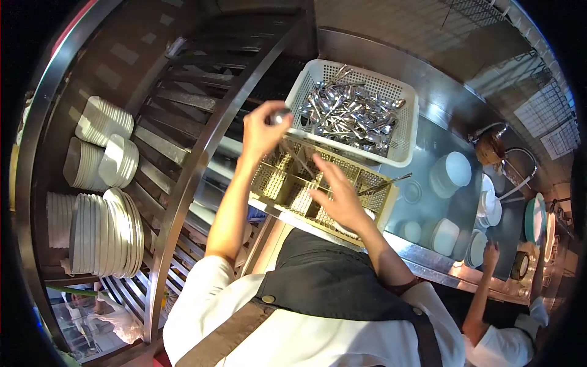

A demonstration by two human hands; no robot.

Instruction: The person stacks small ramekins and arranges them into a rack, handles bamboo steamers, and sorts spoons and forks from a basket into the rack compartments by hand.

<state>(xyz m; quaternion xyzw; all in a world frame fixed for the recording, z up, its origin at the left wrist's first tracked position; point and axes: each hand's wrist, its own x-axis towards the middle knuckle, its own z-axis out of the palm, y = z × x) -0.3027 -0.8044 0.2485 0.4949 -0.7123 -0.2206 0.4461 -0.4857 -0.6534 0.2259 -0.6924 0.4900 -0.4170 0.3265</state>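
My left hand (pixel 262 131) is raised at the left edge of a yellowish divided cutlery tray (pixel 287 194), its fingers closed around a spoon (pixel 279 116) whose shiny bowl shows at the fingertips. A blurred slim utensil (pixel 298 160) slants over the tray between my hands; whether either hand touches it I cannot tell. Over the tray's middle, my right hand (pixel 343 199) has its fingers stretched out and apart. Another utensil (pixel 386 183) leans in a right-hand compartment. Just behind the tray sits a white perforated basket (pixel 400 158) heaped with loose metal cutlery (pixel 351 113).
On the steel counter to the right stand stacks of white bowls (pixel 451 174) and dishes (pixel 441 237), with a tap (pixel 489 131) beyond. A co-worker's arm (pixel 483 287) reaches in at lower right. Stacked white plates (pixel 107 235) fill a slatted rack (pixel 189 177) at left.
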